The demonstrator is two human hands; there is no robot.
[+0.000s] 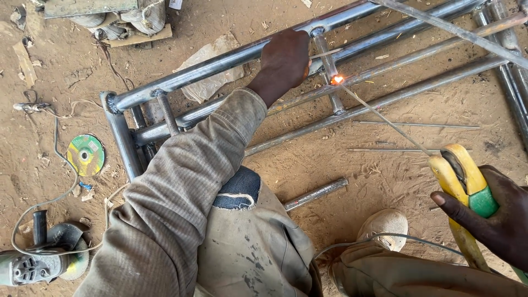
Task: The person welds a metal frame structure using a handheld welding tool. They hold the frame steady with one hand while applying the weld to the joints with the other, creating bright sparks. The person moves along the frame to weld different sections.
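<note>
My left hand [285,56] rests on the top tube of a grey metal frame [220,60] lying on sandy ground, and it pinches a thin rod against the tube. My right hand [492,214] grips a yellow and green electrode holder [465,184] at the lower right. A long welding rod [385,119] runs from the holder up to a short upright tube of the frame, where its tip glows orange with a spark [337,80]. My left sleeve [181,187] crosses the middle of the view.
An angle grinder [38,258] with its cable lies at the lower left, beside a green cutting disc [85,154]. Loose rods [412,125] and a short tube [316,193] lie on the sand. More tubes cross at the top right. My shoe [385,225] is near the holder.
</note>
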